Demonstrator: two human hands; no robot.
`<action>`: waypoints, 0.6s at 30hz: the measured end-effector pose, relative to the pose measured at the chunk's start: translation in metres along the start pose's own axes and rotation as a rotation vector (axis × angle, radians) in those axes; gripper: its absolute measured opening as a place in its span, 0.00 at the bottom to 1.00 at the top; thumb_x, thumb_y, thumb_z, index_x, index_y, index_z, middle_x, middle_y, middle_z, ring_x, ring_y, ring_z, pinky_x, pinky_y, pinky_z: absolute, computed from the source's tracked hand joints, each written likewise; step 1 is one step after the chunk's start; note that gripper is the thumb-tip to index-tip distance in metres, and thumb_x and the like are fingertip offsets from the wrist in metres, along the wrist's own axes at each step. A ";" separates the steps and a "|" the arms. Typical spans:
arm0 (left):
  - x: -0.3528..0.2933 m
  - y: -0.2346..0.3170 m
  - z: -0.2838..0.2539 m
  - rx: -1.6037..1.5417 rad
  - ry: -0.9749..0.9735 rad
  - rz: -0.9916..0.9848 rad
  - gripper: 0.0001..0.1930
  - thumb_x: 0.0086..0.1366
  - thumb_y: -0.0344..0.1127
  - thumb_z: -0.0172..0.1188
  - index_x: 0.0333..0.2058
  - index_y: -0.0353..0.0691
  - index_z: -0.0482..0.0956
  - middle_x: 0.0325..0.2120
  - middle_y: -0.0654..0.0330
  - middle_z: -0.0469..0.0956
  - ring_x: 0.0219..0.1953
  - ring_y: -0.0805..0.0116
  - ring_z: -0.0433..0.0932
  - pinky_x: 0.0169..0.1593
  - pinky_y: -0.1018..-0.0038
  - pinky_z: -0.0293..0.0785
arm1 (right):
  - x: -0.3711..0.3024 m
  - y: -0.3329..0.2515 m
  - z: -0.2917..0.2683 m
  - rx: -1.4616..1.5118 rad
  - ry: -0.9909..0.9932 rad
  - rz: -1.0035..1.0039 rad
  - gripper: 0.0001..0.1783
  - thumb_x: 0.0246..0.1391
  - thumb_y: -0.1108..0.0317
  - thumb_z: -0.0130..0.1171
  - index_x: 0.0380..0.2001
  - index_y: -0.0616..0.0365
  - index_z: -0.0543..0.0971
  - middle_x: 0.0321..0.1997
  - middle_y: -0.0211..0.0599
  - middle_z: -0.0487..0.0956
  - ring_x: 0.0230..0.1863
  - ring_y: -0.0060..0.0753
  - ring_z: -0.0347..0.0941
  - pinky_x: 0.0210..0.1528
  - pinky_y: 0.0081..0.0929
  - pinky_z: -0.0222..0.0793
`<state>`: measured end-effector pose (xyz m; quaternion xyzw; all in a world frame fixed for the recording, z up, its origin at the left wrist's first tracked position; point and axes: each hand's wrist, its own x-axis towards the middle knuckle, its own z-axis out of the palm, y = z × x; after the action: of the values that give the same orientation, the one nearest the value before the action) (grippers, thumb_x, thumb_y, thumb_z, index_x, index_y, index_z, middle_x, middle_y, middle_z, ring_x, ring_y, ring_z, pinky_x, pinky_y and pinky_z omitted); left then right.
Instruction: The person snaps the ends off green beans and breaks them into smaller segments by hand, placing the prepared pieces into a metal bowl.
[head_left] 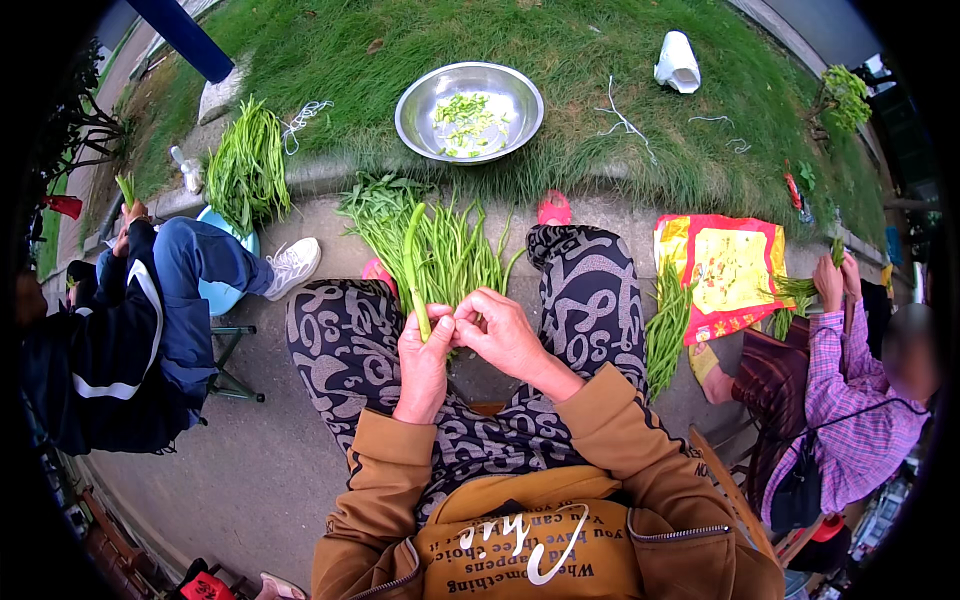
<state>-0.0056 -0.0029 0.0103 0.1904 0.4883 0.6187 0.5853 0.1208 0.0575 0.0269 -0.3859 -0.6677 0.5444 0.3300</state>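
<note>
My left hand (422, 370) is closed around the lower end of a long, thick green vegetable stem (410, 255), which stands up from the fist. Thumb and fingertips of my right hand (505, 340) are pinched together right beside it, close to the stem's base; whether something small is between them is hidden. Beyond both hands, on the pavement between my feet, lies a heap of leafy green stems (455, 245). Farther off, a steel basin (405, 118) on the grass edge holds short cut green pieces (468, 122).
To the left a seated person (120, 330) holds greens near a blue tub (218, 290) topped with a green bundle (248, 165). At the right another person (850, 380) handles stems beside a red-yellow bag (720, 265) and loose stems (668, 330). A white container (676, 58) lies on the grass.
</note>
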 end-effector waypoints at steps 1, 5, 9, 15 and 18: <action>0.000 0.000 0.000 -0.004 -0.003 -0.007 0.08 0.63 0.29 0.55 0.41 0.39 0.70 0.34 0.61 0.75 0.35 0.72 0.75 0.38 0.76 0.72 | 0.000 -0.001 0.000 -0.001 0.003 -0.002 0.06 0.47 0.77 0.58 0.27 0.65 0.72 0.28 0.35 0.72 0.27 0.23 0.73 0.29 0.21 0.70; 0.000 0.001 0.003 -0.069 0.023 -0.046 0.08 0.62 0.29 0.55 0.41 0.38 0.70 0.34 0.60 0.75 0.36 0.70 0.76 0.41 0.74 0.73 | 0.001 -0.003 -0.001 0.006 0.028 0.044 0.05 0.47 0.76 0.58 0.27 0.65 0.72 0.27 0.34 0.72 0.27 0.23 0.73 0.28 0.20 0.70; 0.001 0.003 0.004 -0.085 -0.001 -0.044 0.08 0.62 0.29 0.55 0.41 0.39 0.70 0.34 0.59 0.75 0.37 0.68 0.77 0.43 0.72 0.74 | 0.002 -0.005 -0.003 0.040 0.037 0.087 0.05 0.47 0.75 0.58 0.26 0.64 0.72 0.27 0.34 0.73 0.27 0.23 0.73 0.28 0.20 0.69; 0.002 0.000 -0.001 -0.196 -0.041 -0.077 0.09 0.61 0.28 0.56 0.41 0.39 0.70 0.36 0.57 0.76 0.40 0.65 0.76 0.45 0.70 0.73 | 0.001 -0.006 -0.002 -0.060 0.034 -0.024 0.05 0.46 0.76 0.57 0.26 0.65 0.71 0.27 0.34 0.73 0.26 0.23 0.72 0.28 0.22 0.69; 0.000 0.005 0.005 -0.255 -0.029 -0.106 0.09 0.61 0.28 0.56 0.41 0.39 0.71 0.34 0.60 0.74 0.37 0.70 0.75 0.43 0.72 0.73 | 0.002 -0.005 -0.002 -0.059 0.025 -0.044 0.05 0.46 0.76 0.57 0.26 0.65 0.71 0.27 0.35 0.72 0.26 0.24 0.72 0.29 0.22 0.69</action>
<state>-0.0039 -0.0001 0.0168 0.0972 0.4065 0.6413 0.6435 0.1208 0.0591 0.0325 -0.3873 -0.6876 0.5123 0.3388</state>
